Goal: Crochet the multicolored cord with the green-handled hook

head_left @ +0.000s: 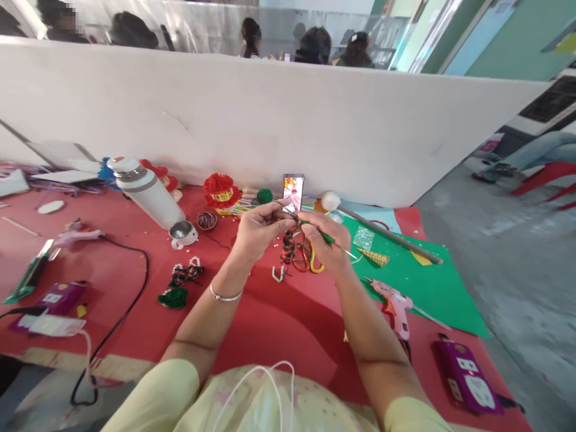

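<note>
My left hand [256,231] is closed in a pinch on a dark multicoloured crocheted yarn piece [288,248], which hangs down between my hands. My right hand [330,240] grips a crochet hook [327,239] with a green handle, its tip meeting the yarn at my left fingertips. The exact stitch is too small to make out. Scissors [317,262] with yellow and red handles lie behind the work, partly hidden by my right hand. A small pale-green clip-like loop [278,275] sits below the piece. Just beyond my fingers, a lit phone [293,191] leans upright.
Left stand a white flask [146,191], a metal cup [183,233] and a multicoloured yarn ball [207,221]. Beaded yarn bows [173,297] lie nearer. At right are a pink glue gun [396,303], a stick [391,231] and a purple power box [468,375]. A white partition [270,120] rises behind.
</note>
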`<state>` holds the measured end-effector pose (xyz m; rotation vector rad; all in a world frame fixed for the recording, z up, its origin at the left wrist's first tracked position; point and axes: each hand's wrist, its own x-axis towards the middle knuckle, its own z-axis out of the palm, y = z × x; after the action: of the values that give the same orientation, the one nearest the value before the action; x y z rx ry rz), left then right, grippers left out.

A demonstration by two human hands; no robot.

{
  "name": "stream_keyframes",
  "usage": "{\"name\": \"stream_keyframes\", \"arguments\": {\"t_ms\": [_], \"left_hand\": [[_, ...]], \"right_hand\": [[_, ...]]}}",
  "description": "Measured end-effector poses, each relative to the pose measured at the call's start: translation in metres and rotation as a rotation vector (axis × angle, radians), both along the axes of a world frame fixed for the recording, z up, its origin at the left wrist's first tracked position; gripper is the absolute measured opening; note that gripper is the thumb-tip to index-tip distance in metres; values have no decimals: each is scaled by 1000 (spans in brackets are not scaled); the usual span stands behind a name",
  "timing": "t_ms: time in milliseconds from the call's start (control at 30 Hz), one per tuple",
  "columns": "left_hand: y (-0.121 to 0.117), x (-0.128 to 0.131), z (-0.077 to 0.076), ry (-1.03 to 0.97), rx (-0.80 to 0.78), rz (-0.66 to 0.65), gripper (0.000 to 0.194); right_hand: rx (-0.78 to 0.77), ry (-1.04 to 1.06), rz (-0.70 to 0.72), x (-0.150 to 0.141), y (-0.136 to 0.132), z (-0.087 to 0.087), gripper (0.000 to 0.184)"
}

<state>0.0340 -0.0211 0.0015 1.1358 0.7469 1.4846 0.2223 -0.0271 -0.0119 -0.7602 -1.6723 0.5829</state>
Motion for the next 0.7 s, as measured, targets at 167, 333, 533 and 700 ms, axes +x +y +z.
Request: {"name": "stream_keyframes", "arguments": {"t_ms": [167,333,533,700], "left_hand": [[0,1,-1,2,10,33,49],[-2,-5,2,-13,-48,-66,45],[-2,-14,3,68,-116,-295,40],[-1,-10,1,90,-89,-312,40]], "right_hand": [[136,-70,-59,-6,-5,-10,28],[-73,289,20,-14,-2,-17,19],[-508,589,303,-6,19,-14,51],[-562,604,322,-2,19,-16,53]]}}
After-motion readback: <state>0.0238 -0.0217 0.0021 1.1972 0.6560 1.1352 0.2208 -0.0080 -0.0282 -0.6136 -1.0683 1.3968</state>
